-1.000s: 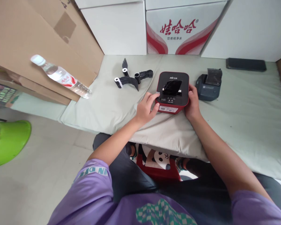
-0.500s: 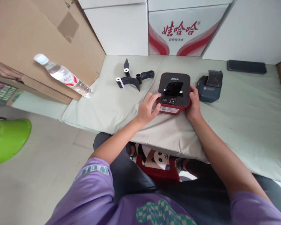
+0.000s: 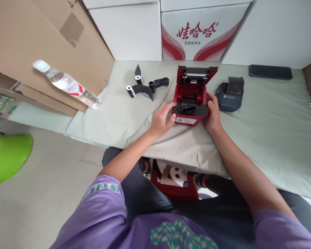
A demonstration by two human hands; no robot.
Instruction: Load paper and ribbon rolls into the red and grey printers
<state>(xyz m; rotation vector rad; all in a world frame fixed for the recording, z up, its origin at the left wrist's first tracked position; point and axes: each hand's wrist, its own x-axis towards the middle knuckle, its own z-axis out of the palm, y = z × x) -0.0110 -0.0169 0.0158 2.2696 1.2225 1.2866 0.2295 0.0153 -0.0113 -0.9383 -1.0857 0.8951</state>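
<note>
- Printer (image 3: 190, 98) stands on the pale cloth (image 3: 256, 145); its lid (image 3: 197, 75) has just flipped up, so the inside is now exposed. White carton (image 3: 194, 38) behind reads "娃哈哈 饮用纯净水".
- Left hand (image 3: 161, 119), half spread, touches its left corner; right hand (image 3: 213, 114), cupped, its right side.
- Front label (image 3: 187, 120) is too small for reading.

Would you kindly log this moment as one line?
left hand: touching red printer, near-left corner; right hand: against its right side; lid: raised; rolls: left of it

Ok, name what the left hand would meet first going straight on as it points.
The red printer, most likely: the left hand seems to touch its near left corner.
</note>
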